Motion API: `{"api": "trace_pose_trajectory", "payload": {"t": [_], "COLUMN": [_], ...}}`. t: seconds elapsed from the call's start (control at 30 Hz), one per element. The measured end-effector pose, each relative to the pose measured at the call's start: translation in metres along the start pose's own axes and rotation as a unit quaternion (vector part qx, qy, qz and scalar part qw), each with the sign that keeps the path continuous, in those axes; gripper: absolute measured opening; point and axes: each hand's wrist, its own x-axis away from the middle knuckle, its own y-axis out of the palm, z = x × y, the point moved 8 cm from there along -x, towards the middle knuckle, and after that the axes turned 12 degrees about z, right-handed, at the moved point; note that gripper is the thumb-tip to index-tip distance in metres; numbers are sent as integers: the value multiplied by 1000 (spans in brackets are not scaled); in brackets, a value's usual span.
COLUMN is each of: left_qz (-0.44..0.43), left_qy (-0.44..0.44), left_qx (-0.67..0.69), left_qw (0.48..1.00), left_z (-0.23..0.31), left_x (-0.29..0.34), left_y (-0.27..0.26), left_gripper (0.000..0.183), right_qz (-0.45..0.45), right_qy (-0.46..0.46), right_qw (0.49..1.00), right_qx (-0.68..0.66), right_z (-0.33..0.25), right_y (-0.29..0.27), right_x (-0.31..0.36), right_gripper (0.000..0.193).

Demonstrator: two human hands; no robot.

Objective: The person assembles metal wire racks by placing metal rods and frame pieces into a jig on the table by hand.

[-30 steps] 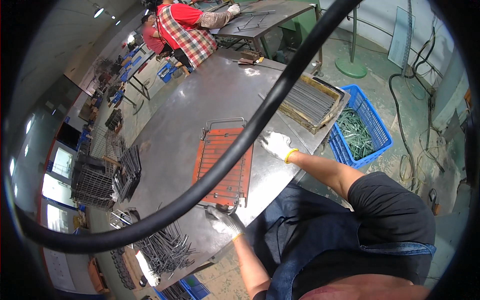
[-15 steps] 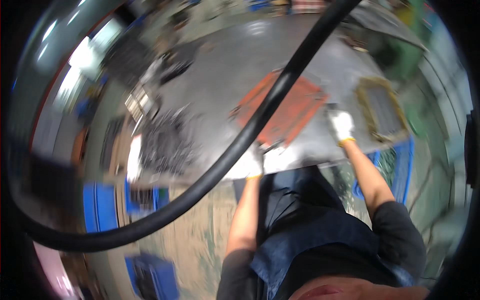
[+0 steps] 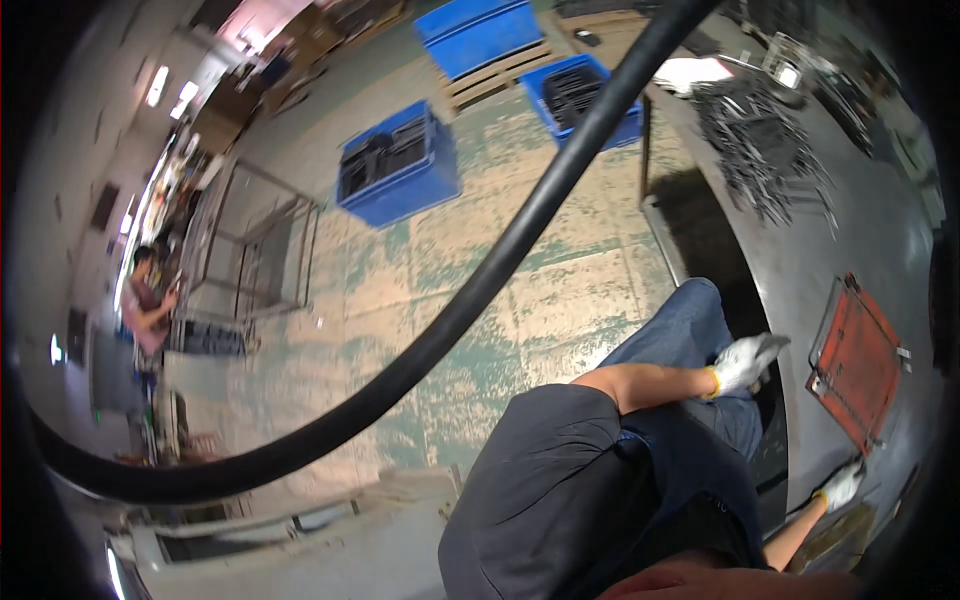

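My left hand (image 3: 738,366), in a white glove with greyed fingers, is over my thigh beside the near edge of the grey metal table (image 3: 800,250). Its fingers point out toward the table, and I see nothing held in them. My right hand (image 3: 842,487), also gloved, is at the tabletop by the lower corner of a red rectangular plate (image 3: 862,365). Its fingers are small and blurred, so their grip does not show. The plate lies flat, with a thin dark rod frame (image 3: 822,345) along its left side.
A heap of dark metal strips (image 3: 755,150) covers the far tabletop. Blue bins (image 3: 405,205) with dark parts stand on the worn floor. A bare metal frame rack (image 3: 250,250) and another person (image 3: 145,305) are at left. A thick black hose (image 3: 480,290) crosses the view.
My view has swung left, so the table and red plate now lie at the right. My left hand has come off the tabletop to beside its edge; the right remains near the plate.
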Motion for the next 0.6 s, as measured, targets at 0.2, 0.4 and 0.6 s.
{"api": "trace_pose_trajectory", "payload": {"t": [0.2,0.4,0.6], "left_qz": [46,57,76], "left_qy": [-17,-141,-268], "left_qx": [-52,-41,127], "left_qw": [997,988,952], "left_z": [-56,-80,-164], "left_x": [27,35,35], "left_y": [-43,-78,-93], "left_gripper": [37,41,52], "right_qz": [9,38,115], "right_qy": [9,-50,-163], "right_qw": [1000,997,959], "right_qx": [2,-39,-201], "right_z": [8,17,31], "right_y": [13,21,66], "right_x": [-9,-22,-41], "right_gripper": [47,48,18]}}
